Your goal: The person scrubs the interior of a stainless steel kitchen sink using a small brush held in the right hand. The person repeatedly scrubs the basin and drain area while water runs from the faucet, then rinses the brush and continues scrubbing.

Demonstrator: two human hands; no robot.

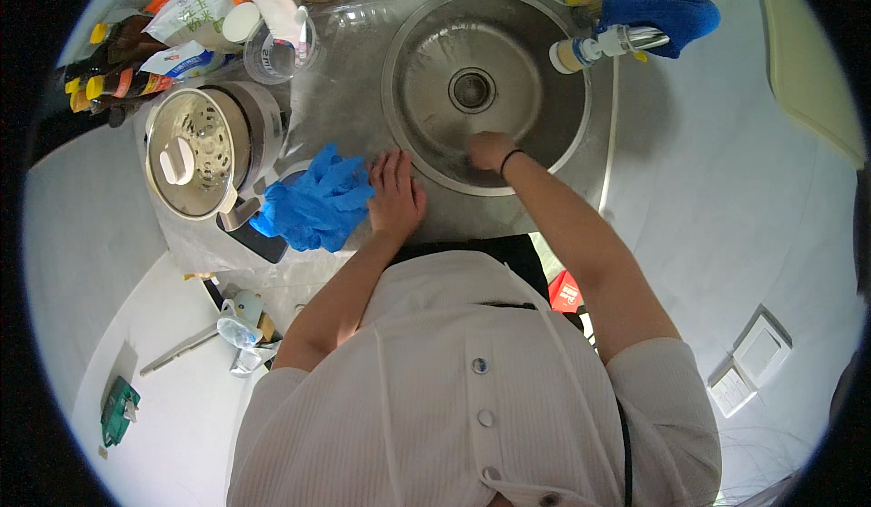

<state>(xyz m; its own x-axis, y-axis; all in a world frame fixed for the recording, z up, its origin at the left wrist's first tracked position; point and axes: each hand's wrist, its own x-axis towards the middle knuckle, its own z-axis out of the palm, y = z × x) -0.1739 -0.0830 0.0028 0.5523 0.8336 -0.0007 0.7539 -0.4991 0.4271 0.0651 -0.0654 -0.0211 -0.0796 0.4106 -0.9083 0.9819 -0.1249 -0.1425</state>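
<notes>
My left hand (397,194) rests palm down on the steel counter (469,213), just left of the sink rim. Its fingers point away from me, with the thumb slightly apart. A crumpled pile of blue disposable gloves (316,200) lies right beside its outer edge; whether they touch is unclear. Inside the round stainless-steel sink (435,85), my right hand (491,150) hangs over the near part of the bowl, a dark band at the wrist. Its fingers are curled and partly hidden, and no object shows in it. The drain strainer (472,90) lies beyond that hand.
A lidded electric pot (194,153) stands at left, with a dark phone-like slab (255,238) partly under its handle. Behind it are a clear plastic tub (279,51) and bottles (129,83). Right of the sink stand a pump bottle (575,54) and a blue cloth (656,13).
</notes>
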